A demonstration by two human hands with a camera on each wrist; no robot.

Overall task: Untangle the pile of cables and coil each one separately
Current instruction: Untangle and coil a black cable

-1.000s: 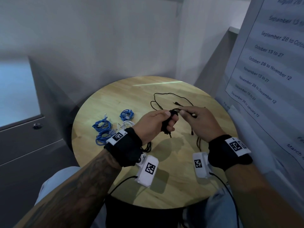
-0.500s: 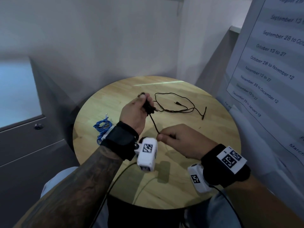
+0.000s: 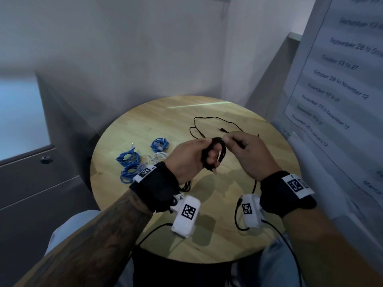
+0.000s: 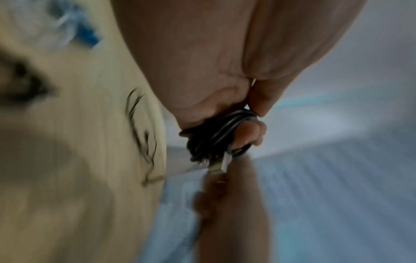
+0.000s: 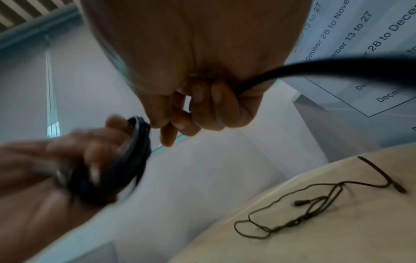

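The tabletop (image 3: 217, 241) under my arms is pale wood with a smooth, faintly shiny finish. My black cable (image 3: 215, 156) looks like smooth, slightly glossy plastic, its plug (image 4: 221, 164) dull metal.

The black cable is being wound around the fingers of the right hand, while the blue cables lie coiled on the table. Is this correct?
Not quite: the black cable is wound around the fingers of the left hand, as the head view shows; the right hand only pinches and feeds the free strand. The blue cables do lie coiled on the table.
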